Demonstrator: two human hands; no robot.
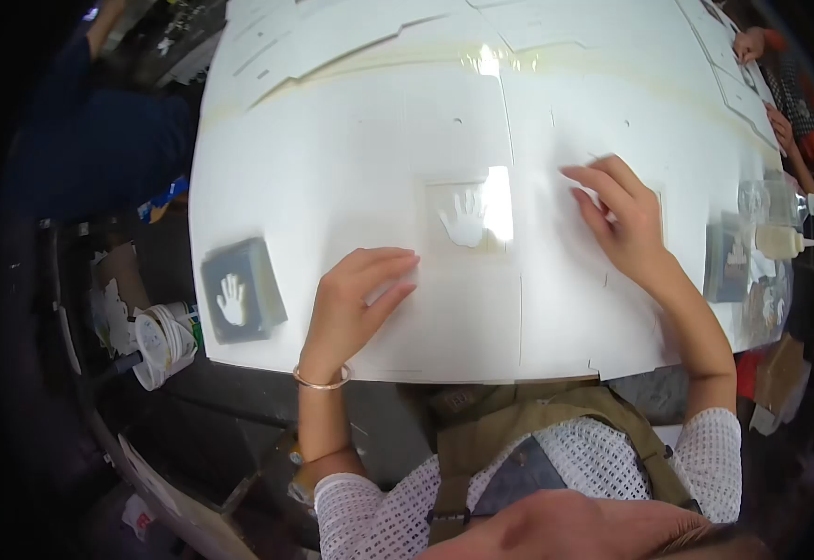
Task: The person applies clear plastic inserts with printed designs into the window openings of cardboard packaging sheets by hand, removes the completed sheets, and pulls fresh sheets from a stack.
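A clear square sheet with a white handprint shape [464,220] lies on the white table surface [379,317], glare on its right side. My left hand [360,297], a bracelet on its wrist, is just left of the sheet's lower left corner, fingers apart from the thumb, holding nothing. To the right of the sheet, my right hand [620,217] hovers with its fingers spread; a thin, blurred sliver shows by its index finger, too small to name. Part of another clear sheet [661,217] shows beside that hand.
A stack of grey handprint sheets [243,291] sits at the left; another stack [728,258] is at the right, near a glue bottle [780,242]. A white bucket [160,345] stands off the left edge. A co-worker's hands [764,84] are at the upper right; another person [99,140] is at left.
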